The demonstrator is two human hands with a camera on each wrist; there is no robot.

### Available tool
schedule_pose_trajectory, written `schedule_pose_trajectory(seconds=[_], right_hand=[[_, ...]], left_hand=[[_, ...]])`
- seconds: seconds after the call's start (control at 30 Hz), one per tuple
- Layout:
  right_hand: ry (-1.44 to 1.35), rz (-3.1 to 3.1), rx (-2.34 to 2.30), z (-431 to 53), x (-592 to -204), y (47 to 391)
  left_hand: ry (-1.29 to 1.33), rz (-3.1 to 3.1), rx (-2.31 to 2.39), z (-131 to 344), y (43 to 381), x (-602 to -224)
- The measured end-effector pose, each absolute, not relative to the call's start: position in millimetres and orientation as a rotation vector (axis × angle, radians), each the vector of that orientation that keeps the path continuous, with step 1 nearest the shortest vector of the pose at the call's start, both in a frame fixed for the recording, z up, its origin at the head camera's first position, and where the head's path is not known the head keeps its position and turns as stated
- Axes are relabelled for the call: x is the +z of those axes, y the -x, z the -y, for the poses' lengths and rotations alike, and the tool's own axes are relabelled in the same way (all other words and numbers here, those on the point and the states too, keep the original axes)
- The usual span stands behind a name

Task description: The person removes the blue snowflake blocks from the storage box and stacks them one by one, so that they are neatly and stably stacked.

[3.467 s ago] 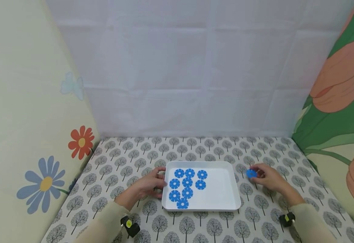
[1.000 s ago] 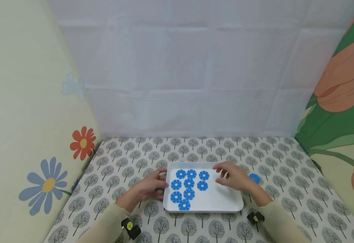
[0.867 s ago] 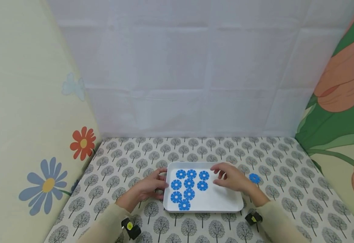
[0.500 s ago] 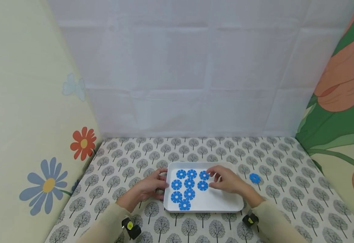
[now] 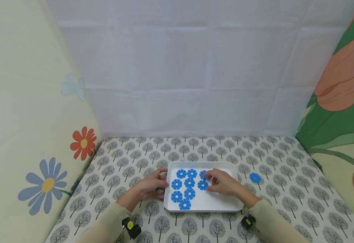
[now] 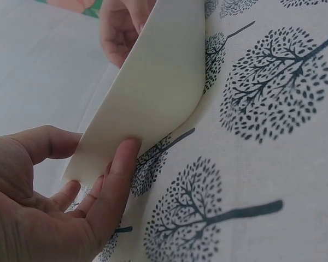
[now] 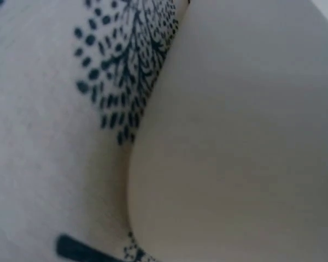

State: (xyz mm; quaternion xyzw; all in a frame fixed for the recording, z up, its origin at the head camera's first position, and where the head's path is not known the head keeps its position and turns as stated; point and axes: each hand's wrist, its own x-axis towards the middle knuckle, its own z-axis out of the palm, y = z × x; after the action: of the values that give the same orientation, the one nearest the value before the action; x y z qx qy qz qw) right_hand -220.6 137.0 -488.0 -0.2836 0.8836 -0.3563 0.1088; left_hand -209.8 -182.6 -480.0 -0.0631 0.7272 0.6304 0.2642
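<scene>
A white tray [image 5: 216,199] lies on the tree-print cloth, holding several blue notched discs [image 5: 189,193] grouped toward its left side. My left hand [image 5: 149,185] grips the tray's left end. In the left wrist view, the left thumb [image 6: 52,143] reaches over the rim while the fingers lie against the outer wall. Over the tray's interior, my right hand [image 5: 224,183] has its fingertips at the upper disc of the rightmost column, partly covering it. Its thumb is near the lower disc [image 5: 202,185]. The right wrist view shows only the tray's outer wall [image 7: 235,136] and cloth.
Another blue disc [image 5: 255,178] lies on the cloth [image 5: 274,192] right of the tray, beyond the right forearm. A white sheet [image 5: 177,67] hangs behind the table. Flower-printed panels stand at the left and right.
My right hand has let go of the disc on the cloth and moved left over the tray to the rightmost column of discs. The left hand has stayed at the tray.
</scene>
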Motion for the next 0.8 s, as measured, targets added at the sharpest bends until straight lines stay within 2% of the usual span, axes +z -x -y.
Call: schedule_pose_trajectory(seconds=[0.8], right_hand=[[0.653,-2.672,-0.856,-118,-492,217]], left_hand=[[0.164,-1.966,1.703,182,209,-479]])
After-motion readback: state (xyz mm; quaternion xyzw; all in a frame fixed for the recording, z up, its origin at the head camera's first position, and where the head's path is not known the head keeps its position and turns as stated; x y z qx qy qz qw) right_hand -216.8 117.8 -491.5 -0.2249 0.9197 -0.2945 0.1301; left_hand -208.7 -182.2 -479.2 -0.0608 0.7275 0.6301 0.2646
